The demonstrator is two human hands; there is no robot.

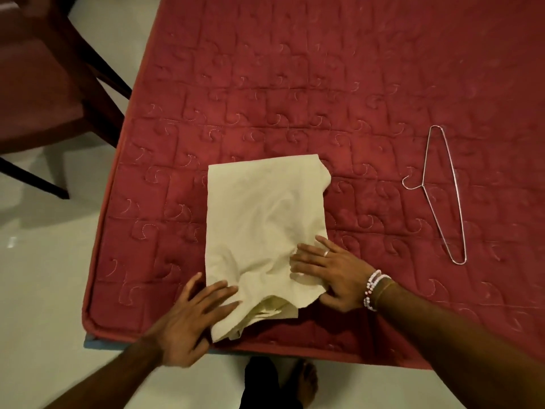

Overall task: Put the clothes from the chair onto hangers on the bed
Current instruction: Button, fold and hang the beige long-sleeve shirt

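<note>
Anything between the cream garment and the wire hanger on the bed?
Nothing: in the head view only bare red quilted mattress separates the cream garment from the wire hanger.

No text, label, brand, number or sign can be read. The only marks are swirls stitched into the red bed, beyond the fingertips of the right hand and to either side of them. They form no letters or digits.
</note>
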